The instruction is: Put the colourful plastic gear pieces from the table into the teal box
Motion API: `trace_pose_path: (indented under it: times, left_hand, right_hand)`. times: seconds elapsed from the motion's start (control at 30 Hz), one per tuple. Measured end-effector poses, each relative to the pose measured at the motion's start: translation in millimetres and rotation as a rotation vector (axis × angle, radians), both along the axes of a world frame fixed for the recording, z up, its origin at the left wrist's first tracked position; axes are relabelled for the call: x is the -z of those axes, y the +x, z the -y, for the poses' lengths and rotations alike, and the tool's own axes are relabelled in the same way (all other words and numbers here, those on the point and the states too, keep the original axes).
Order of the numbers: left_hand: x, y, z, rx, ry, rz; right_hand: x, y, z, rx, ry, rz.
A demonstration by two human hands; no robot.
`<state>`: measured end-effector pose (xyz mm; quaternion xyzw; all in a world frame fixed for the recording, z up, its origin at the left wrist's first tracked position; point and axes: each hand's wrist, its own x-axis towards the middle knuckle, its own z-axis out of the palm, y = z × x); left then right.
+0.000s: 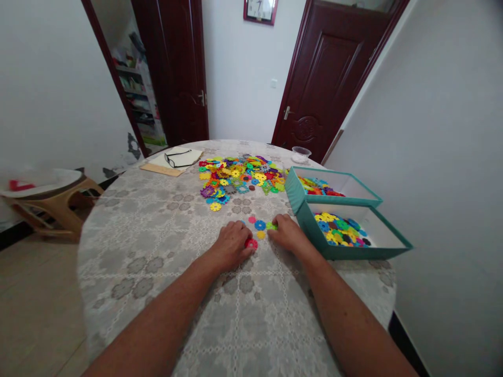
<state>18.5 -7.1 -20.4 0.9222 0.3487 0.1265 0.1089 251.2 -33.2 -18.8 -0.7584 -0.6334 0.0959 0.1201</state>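
Discs [260, 225] flat, faces up, between hands [231, 244]

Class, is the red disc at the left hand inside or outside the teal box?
Outside: the red disc is over the tablecloth.

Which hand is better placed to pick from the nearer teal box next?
Likely the right hand: it is beside the nearer box; the left hand is farther off, at a red disc.

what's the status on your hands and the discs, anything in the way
Left hand at the red disc, right hand at the yellow-green disc. Blue disc lying flat between them. Teal box close beside right forearm, not between the hands.
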Motion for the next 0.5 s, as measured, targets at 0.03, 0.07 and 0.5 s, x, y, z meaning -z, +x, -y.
trace_pose_path:
  times: [0.03, 0.07, 0.5]
  left_hand:
    - [0.3, 0.3, -0.1, -0.008, -0.001, 0.004]
    - [0.4, 0.5, -0.1, -0.016, -0.002, 0.006]
    - [-4.3, 2.3, -1.8, -0.027, -0.111, 0.046]
  right_hand:
    - [0.9, 2.0, -1.8, -0.003, 0.007, -0.005]
    - [2.0, 3.7, -3.4, -0.006, 0.017, -0.008]
    - [5.5, 4.5, -2.1, -0.134, 0.228, -0.337]
